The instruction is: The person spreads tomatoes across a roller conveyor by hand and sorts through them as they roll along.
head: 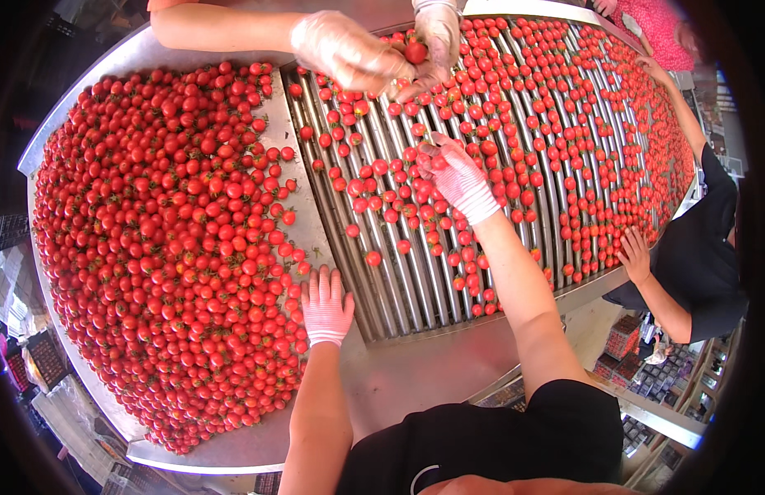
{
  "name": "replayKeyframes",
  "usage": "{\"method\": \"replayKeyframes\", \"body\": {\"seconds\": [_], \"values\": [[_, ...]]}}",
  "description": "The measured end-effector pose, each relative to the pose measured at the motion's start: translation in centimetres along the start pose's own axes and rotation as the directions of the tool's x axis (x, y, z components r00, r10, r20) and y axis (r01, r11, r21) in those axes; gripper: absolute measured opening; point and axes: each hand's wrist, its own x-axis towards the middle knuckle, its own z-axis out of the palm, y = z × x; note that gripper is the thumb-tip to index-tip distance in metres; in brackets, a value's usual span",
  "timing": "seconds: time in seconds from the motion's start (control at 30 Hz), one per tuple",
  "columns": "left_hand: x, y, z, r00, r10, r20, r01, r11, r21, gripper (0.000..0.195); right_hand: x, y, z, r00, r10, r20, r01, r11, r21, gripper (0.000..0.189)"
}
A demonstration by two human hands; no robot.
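My left hand (327, 309), in a red-and-white striped glove, lies palm down on the bare metal plate (317, 241) at the right edge of a big heap of cherry tomatoes (166, 235). Its fingers are a little spread and hold nothing; the fingertips are close to the nearest tomatoes. Over the metal roller conveyor (382, 278) reaches my right hand (460, 179), gloved the same way with bare, darkened fingertips. Its fingers curl around a cherry tomato (439, 162), partly blurred. Loose tomatoes lie on the rollers around and below it.
Across the conveyor, a person's two hands (358, 55) in clear gloves hold a tomato (415, 52) close to my right hand. Farther right, another person's hand (635, 253) rests at the conveyor's side rail (587, 288). Stacked crates (621, 340) stand on the floor behind.
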Motion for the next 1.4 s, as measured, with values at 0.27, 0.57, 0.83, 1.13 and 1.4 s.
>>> {"method": "replayKeyframes", "body": {"seconds": [0.27,0.57,0.83,1.13,1.4], "values": [[-0.5,-0.1,0.3,1.000,-0.003,0.022,0.003,1.000,0.006,0.060,2.3,6.3,2.6,0.971,-0.121,0.205,0.207,0.001,-0.978,0.019],[-0.4,-0.3,0.8,1.000,0.010,0.021,-0.010,0.999,0.038,0.062,1.2,6.3,2.6,0.962,0.133,0.239,0.265,-0.250,-0.931,0.025],[-0.4,-0.5,0.7,0.999,-0.008,0.037,0.007,0.999,0.031,0.061,-7.3,-4.1,-3.8,1.000,0.000,-0.020,0.007,0.942,0.335,0.019],[-0.5,-0.8,1.0,1.000,0.019,0.011,-0.019,0.997,0.076,0.059,-3.0,-2.9,-5.2,0.804,-0.529,-0.271,-0.272,0.078,-0.959,0.039],[-0.7,-0.9,1.4,1.000,0.006,0.024,-0.009,0.995,0.099,0.059,-19.0,3.5,-2.7,0.962,-0.238,-0.137,-0.036,0.384,-0.923,0.045]]}}
